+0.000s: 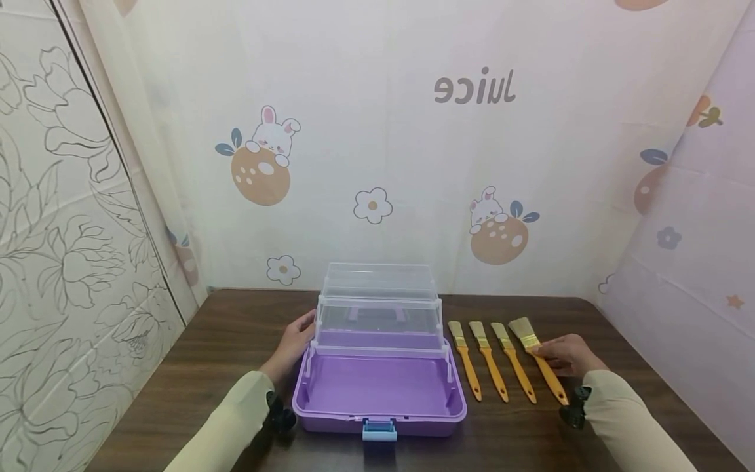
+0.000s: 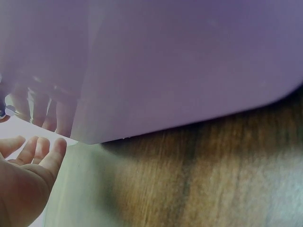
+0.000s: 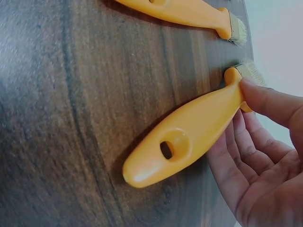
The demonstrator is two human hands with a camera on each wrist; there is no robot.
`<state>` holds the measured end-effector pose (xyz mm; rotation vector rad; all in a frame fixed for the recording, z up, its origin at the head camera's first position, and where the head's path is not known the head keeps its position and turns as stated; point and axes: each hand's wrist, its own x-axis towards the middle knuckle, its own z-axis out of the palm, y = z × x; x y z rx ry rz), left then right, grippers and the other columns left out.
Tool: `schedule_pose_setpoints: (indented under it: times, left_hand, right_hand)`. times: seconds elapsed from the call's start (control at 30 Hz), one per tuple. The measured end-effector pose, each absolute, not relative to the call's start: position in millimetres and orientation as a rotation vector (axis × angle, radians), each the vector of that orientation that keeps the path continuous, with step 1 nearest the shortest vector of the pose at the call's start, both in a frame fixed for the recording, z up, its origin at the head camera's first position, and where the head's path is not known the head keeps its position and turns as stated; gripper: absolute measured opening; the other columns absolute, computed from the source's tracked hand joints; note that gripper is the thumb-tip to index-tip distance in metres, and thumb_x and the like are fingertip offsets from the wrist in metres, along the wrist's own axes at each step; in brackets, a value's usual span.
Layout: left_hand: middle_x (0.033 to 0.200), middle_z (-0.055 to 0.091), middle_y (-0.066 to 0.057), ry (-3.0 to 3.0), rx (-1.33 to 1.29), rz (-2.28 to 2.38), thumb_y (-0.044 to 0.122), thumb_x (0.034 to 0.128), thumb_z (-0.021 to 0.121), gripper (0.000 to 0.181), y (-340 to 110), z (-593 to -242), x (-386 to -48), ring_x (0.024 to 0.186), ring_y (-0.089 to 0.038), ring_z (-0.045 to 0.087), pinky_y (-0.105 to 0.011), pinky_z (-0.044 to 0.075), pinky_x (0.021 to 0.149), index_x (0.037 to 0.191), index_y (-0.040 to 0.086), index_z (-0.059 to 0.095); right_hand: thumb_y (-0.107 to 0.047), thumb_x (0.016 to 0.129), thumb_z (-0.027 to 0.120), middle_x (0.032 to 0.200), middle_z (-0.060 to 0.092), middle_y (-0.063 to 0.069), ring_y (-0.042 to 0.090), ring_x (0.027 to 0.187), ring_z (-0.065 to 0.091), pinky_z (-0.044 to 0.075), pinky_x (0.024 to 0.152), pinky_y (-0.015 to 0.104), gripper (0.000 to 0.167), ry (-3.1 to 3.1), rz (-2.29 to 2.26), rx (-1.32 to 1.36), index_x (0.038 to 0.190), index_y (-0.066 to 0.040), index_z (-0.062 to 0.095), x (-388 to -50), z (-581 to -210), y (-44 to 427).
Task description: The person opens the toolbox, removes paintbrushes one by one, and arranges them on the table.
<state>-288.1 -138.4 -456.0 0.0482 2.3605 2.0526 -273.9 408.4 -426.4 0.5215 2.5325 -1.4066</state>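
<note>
A purple plastic box (image 1: 330, 425) stands with its front part uncovered and a clear tiered top (image 1: 380, 282) raised at its back. My left hand (image 1: 293, 347) is at the box's left side, and in the left wrist view its fingers (image 2: 52, 158) are loosely extended close to the glossy purple wall; contact is unclear. On the right, my right hand (image 1: 569, 354) pinches the widest paintbrush (image 1: 550, 377) near its ferrule. The right wrist view has the thumb (image 3: 270, 99) on top of the yellow handle and the other fingers along its far side.
Three narrower paintbrushes lie side by side between box and right hand: one nearest the box (image 1: 470, 373), a middle one (image 1: 494, 373) and another (image 1: 520, 373). A light blue latch (image 1: 379, 430) is on the box front. A printed curtain (image 1: 377, 144) hangs behind the brown table (image 1: 230, 328).
</note>
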Motion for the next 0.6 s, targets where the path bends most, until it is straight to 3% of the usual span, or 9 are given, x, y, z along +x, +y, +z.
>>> schedule_pose_setpoints:
  times: [0.6]
  left_hand:
    - [0.141, 0.041, -0.027, 2.332, 0.065, 2.070, 0.022, 0.0989, 0.052, 0.055, -137.6, -454.6, -285.6, 0.125, -0.039, 0.044, -0.047, 0.041, 0.100, 0.144, -0.005, 0.034]
  right_hand:
    - [-0.013, 0.082, 0.072, 0.082, 0.064, 0.015, 0.027, 0.073, 0.061, 0.056, 0.067, 0.045, 0.042, 2.548, -1.392, 0.539, 0.103, 0.021, 0.058, -274.2, -427.2, 409.4]
